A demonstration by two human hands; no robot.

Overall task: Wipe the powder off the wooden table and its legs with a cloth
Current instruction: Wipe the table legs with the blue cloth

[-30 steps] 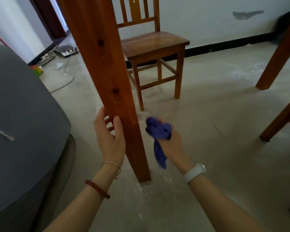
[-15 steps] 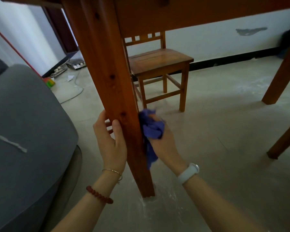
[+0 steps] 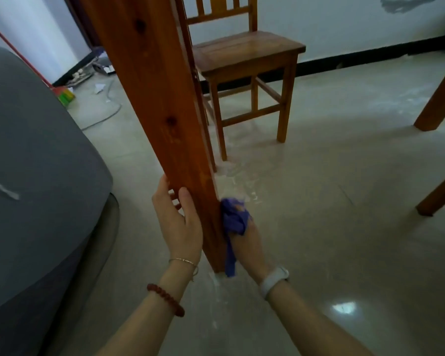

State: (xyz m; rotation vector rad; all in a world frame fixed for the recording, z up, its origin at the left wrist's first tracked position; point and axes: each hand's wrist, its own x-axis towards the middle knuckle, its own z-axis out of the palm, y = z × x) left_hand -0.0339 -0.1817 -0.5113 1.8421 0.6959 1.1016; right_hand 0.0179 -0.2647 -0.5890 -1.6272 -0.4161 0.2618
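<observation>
Purple cloth (image 3: 233, 219) is bunching in the right hand (image 3: 244, 240), fingers closed on it, pressing the wooden table leg (image 3: 165, 119) low on its right face. Left hand (image 3: 179, 222) is wrapping the opposite side, bracing. Leg's long axis is running steeply upward, so wiping goes along it.

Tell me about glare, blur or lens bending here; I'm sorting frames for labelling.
Head view: a bright window reflection glares on the floor at lower right; the wide lens slants the table leg; the purple cloth and right hand look slightly smeared, the left hand sharper; the room is dim.
</observation>
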